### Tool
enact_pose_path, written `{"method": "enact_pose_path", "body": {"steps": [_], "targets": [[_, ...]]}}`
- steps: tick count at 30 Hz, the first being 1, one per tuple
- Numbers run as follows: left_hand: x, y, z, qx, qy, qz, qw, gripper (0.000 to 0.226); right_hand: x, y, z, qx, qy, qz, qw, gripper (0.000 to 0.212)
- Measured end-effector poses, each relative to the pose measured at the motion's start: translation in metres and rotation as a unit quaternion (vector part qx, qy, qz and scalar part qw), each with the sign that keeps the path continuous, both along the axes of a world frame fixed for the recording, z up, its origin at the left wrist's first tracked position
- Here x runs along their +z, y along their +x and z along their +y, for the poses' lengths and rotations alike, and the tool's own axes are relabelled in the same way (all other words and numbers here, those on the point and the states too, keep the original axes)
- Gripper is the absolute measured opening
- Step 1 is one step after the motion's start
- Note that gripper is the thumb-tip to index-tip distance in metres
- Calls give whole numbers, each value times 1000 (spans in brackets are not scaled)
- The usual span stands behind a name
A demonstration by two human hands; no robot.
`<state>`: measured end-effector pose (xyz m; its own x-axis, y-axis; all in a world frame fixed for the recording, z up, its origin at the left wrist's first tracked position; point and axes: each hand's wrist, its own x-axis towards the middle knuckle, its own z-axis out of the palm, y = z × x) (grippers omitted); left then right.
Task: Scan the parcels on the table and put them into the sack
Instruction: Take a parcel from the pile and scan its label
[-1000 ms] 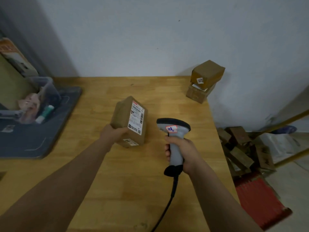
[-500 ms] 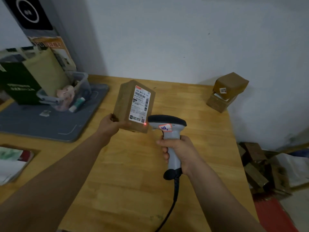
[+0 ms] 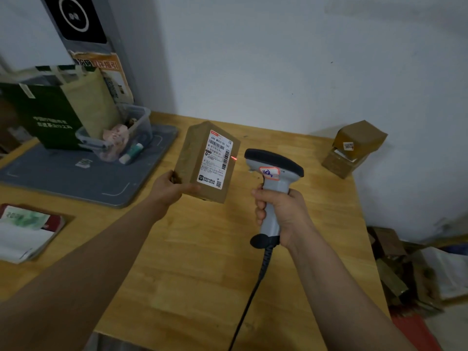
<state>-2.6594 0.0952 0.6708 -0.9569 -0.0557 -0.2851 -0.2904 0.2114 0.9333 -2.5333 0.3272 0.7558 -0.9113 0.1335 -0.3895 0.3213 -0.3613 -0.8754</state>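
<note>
Brown parcel (image 3: 193, 158) is held above the counter (image 3: 202, 262), left hand (image 3: 169, 190) gripping its lower corner, arm outstretched. Right hand (image 3: 281, 214) wraps the scanner (image 3: 272, 173) handle, aimed at its label (image 3: 216, 159).

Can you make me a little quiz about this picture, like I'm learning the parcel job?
1. True or false: the brown cardboard parcel with the white label lies flat on the wooden table.
2. Which hand grips the grey handheld scanner with the black cable? A left, B right, C both.
3. Fill in: ___ small brown boxes sit stacked at the table's far right corner.

Key
1. False: the left hand holds it up, label towards the scanner.
2. B: the right hand.
3. Two.
</note>
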Motion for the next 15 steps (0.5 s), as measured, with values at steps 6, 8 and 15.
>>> {"method": "enact_pose_path", "body": {"steps": [6,8,15], "targets": [[2,5,-6,-7,-3,5,1000,72,6,-2,-7,1,-1,10,1000,15],[3,7,-6,-5,-4,9,1000,68,6,-2,-9,3,0,10,1000,15],[3,8,-14,-1,-3,6,1000,76,8,-3,-13,10,5,13,1000,15]]}}
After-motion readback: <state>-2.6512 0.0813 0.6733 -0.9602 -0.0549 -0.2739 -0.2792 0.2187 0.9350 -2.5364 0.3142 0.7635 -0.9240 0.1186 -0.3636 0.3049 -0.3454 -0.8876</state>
